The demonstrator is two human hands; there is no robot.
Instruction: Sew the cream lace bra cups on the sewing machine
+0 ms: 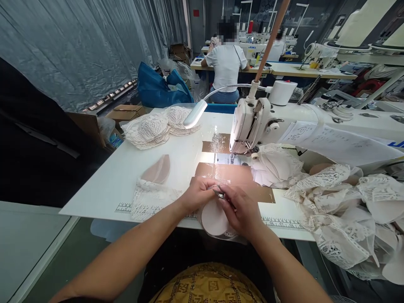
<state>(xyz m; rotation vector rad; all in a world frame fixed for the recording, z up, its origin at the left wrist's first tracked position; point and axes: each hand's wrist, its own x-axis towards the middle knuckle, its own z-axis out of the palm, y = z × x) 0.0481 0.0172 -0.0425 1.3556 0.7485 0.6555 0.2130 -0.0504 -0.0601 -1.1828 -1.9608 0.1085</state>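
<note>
My left hand is closed, its thumb and fingers pinching the edge of a pale bra cup. Close against it, my right hand is wrapped round small metal thread snips, whose tips lie at the pinched edge. The rounded cup hangs below both hands over the table's front edge, with sheer fabric under it. A sewing machine stands just beyond, its needle area lit. To the left lie a loose beige cup piece and a strip of white lace.
Stacked lace cups sit at the table's back left, under a lamp. A heap of lace pieces spills over the right side. Brown sheets cover the machine bed. Farther back, a person sits at another table.
</note>
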